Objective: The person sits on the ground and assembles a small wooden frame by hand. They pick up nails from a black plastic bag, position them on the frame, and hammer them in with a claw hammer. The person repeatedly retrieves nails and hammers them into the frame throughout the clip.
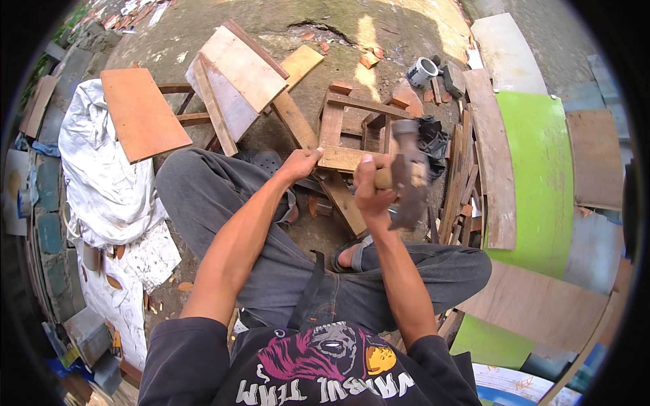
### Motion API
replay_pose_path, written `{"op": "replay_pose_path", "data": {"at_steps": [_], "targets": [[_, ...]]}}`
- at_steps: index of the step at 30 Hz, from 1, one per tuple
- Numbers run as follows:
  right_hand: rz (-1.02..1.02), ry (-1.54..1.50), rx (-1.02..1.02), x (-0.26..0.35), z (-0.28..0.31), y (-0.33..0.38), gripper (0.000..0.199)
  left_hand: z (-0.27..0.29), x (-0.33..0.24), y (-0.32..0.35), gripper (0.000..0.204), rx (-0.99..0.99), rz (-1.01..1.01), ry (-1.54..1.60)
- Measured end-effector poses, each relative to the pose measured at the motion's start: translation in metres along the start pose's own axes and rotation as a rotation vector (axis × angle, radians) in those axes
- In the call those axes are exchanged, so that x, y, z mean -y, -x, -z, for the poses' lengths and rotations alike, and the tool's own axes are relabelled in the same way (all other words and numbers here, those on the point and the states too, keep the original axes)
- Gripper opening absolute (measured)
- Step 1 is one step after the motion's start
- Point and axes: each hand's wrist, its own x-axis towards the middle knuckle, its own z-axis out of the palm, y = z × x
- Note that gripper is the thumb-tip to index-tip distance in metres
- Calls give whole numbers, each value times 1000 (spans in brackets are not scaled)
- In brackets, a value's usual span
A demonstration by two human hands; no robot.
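My right hand is wrapped round the wooden handle of a claw hammer, whose dark metal head is raised and slightly blurred. A small rectangular wooden frame, built of narrow slats, stands between my knees. My left hand grips its near left corner, fingers closed on the slat's end. Whether a nail is also in those fingers is too small to tell. Beneath the frame runs a long wooden plank, slanting between my feet.
Left of the frame lean several cut boards and an orange-brown panel. White cloth lies farther left. On the right are stacked wood strips, a black plastic bag, a white can and a green panel.
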Motion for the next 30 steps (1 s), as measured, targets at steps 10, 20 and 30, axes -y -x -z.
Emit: {"op": "replay_pose_path", "data": {"at_steps": [10,20,30], "targets": [[-623,339,312,-57,13,39,25,2,-2,7,59,-12,-11,-4],[-498,414,307,-22,11,13,26,-3,3,8,59,-37,-92,-6],[-71,582,245,-87,23,54,27,-4,-27,10,59,84,26,-149]]}}
